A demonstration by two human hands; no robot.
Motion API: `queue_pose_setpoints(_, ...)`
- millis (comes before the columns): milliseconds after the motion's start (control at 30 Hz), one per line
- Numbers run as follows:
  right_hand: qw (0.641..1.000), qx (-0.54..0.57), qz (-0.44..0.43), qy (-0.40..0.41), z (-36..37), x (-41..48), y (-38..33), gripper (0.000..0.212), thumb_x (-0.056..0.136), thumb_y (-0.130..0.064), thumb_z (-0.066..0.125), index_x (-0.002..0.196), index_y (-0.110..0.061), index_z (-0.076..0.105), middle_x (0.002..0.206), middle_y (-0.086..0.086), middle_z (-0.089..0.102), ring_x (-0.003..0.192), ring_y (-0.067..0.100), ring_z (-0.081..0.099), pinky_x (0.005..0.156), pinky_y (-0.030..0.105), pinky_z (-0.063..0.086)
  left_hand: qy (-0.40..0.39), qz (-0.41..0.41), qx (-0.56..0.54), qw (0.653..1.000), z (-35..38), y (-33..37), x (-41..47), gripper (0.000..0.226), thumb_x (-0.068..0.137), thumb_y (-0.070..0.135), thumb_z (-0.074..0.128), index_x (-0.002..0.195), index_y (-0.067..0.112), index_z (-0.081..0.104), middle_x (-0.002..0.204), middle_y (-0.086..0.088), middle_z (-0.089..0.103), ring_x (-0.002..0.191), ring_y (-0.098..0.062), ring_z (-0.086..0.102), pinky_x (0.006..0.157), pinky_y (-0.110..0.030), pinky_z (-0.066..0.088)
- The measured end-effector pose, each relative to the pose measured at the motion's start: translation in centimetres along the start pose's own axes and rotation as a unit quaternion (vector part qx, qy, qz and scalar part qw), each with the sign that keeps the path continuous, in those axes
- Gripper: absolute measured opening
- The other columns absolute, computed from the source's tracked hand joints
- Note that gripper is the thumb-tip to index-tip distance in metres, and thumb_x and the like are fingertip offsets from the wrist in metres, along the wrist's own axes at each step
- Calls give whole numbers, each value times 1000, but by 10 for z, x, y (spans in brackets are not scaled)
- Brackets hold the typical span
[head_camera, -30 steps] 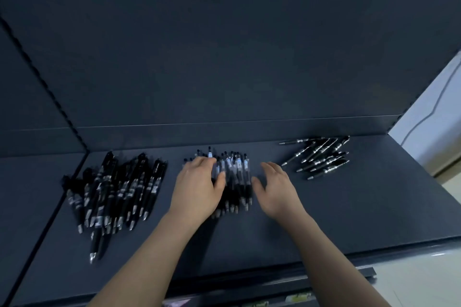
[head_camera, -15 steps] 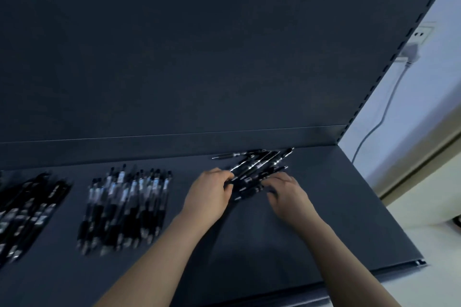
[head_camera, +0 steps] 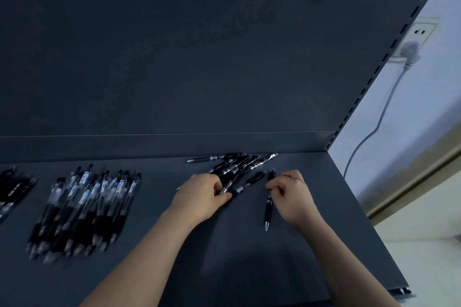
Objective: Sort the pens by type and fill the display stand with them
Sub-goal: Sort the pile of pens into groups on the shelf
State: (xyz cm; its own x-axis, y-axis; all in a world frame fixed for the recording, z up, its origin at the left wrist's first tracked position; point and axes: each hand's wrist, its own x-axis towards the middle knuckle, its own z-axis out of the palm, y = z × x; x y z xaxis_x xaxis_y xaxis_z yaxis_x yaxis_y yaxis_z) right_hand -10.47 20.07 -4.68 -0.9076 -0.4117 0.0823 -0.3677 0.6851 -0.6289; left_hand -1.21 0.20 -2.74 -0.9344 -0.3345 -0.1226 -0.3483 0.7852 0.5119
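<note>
The single pen [head_camera: 268, 209] is black with a silver tip and a thin silver band at mid-barrel. It lies almost straight front to back on the shelf [head_camera: 224, 269], tip toward the front edge, in the right half and about midway between the back and front edges. The right hand [head_camera: 293, 197] pinches its upper barrel between curled fingers and thumb.

Just left of it, the rear pile [head_camera: 239, 164] of matching black pens with silver bands and silver tips is fanned out loosely against the back edge, near the right back corner. 1 of its pens lies crosswise along that edge, tip pointing left. The left hand [head_camera: 199, 197] is curled over the near ends of a few of these pens and grips them against the shelf.

Further along toward the left edge, the middle pile [head_camera: 84, 209] holds pens with clear barrels, pale blue and white labels and black grips, laid roughly parallel with their tips toward the front edge; the near ends are blurred. At the left edge of the view the left pile [head_camera: 12, 189] of darker pens is cut off.

Behind the shelf stands the dark back panel [head_camera: 199, 57], with a slotted upright along its right side. On the wall to the right, a plug [head_camera: 410, 50] sits in a white socket [head_camera: 421, 32], and its cable [head_camera: 374, 127] hangs down behind the shelf.
</note>
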Motion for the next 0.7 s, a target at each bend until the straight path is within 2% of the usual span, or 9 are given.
queue_pose_setpoints(67,1000,0,20,-13,3,3,-1,12,85,-15,65,97,-15,68,98,0,55,93,-4,46,74,1,33,-10,-1,-5,1000,4,8,2,23,82,46,67,90,24,64,87,9,63,84,-10,58,75,-30,52)
queue_pose_setpoints(167,998,-23,58,-24,4,7,-1,25,83,-20,65,106,-16,56,98,2,57,89,10,50,75,21,40,-17,-9,-21,1000,6,14,3,17,82,41,67,83,24,62,81,9,64,79,-11,60,72,-31,53)
queue_pose_setpoints(267,994,-15,103,-24,0,7,-3,19,81,-21,63,93,-11,51,85,5,62,80,22,56,67,34,47,-8,0,-11,1000,7,21,3,21,82,42,67,87,22,62,82,8,64,79,-14,61,71,-32,53)
queue_pose_setpoints(333,993,-8,113,-20,-1,7,-2,23,77,-22,64,85,-3,54,80,10,63,70,24,55,61,35,48,-9,7,13,1000,10,28,2,30,79,46,70,94,22,60,88,7,62,83,-15,59,69,-29,49)
queue_pose_setpoints(400,993,-1,114,-21,-2,7,-2,27,74,-21,63,76,3,52,71,12,59,61,23,47,54,32,42,-20,12,34,999,13,35,2,30,79,44,70,96,21,58,91,4,60,83,-17,58,65,-28,43)
queue_pose_setpoints(500,992,5,122,-30,-5,11,-4,33,75,-21,60,59,-9,33,58,4,37,54,18,30,48,27,28,-44,11,49,998,15,38,1,20,83,37,62,84,19,53,84,5,56,78,-18,55,58,-28,35)
queue_pose_setpoints(567,992,-7,126,-29,-6,15,-4,34,80,-24,56,60,-12,32,58,0,41,53,19,35,47,27,29,-63,4,62,996,12,35,-2,21,86,36,52,74,19,46,81,6,52,78,-17,52,58,-28,35)
queue_pose_setpoints(633,993,-10,117,-29,-4,20,-6,28,85,-25,51,65,-12,36,64,0,48,57,19,43,49,29,32,-78,-11,49,996,9,29,-6,24,91,36,41,77,18,45,84,6,50,81,-16,49,65,-28,37)
queue_pose_setpoints(700,995,-2,93,-29,0,25,-8,21,87,-23,48,72,-11,39,68,1,51,60,21,47,53,33,37,-74,-40,3,996,6,20,-10,29,94,32,34,72,15,42,78,4,48,73,-14,46,63,-29,35)
